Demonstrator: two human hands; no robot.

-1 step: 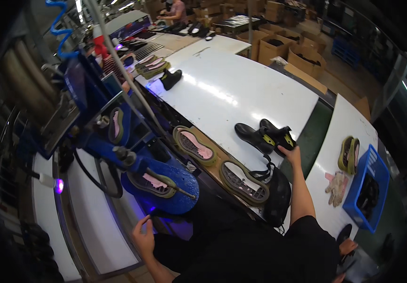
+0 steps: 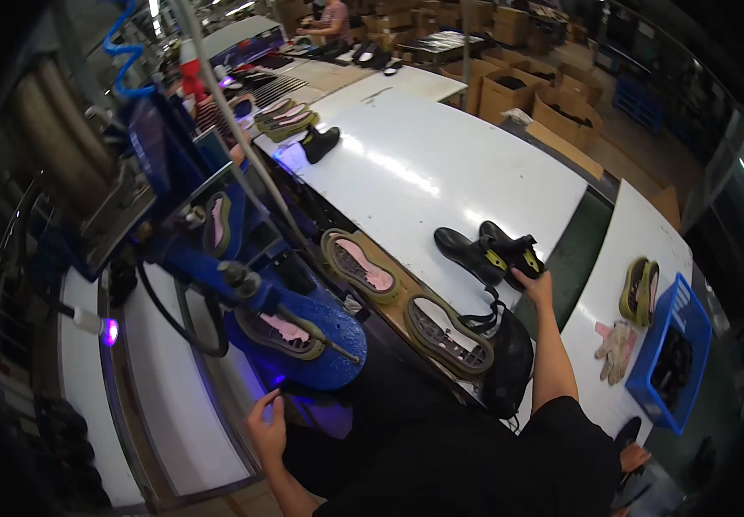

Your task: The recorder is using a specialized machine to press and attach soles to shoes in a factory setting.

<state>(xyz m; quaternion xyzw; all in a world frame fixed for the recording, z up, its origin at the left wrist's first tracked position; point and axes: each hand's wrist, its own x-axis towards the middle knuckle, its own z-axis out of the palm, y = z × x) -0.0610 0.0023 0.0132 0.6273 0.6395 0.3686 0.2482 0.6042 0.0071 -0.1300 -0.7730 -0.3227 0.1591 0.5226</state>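
My right hand (image 2: pixel 534 286) is closed on the heel end of a black shoe (image 2: pixel 504 239) with yellow patches, at the table's near right. A second black shoe (image 2: pixel 465 252) lies against it on the left. My left hand (image 2: pixel 267 427) hangs open and holds nothing, just below the round blue machine plate (image 2: pixel 350 366). On that plate sits a shoe sole (image 2: pixel 316 349) with a pink patch, under a metal arm. Two more green-rimmed soles, one with a pink patch (image 2: pixel 361 265) and one with white areas (image 2: pixel 449 334), lie along the table's near edge.
A black bag-like item (image 2: pixel 508 366) rests beside the near soles. Rightward are a glove (image 2: pixel 617 351), stacked soles (image 2: pixel 640 291) and a blue basket (image 2: pixel 646 379) of dark pieces. Another person's hand (image 2: pixel 635 457) shows at lower right. A black shoe (image 2: pixel 320 144) stands on the far-left tabletop.
The whole view has shifted slightly, with most things now a little further right. My right hand keeps its hold on the shoe; my left hand stays open.
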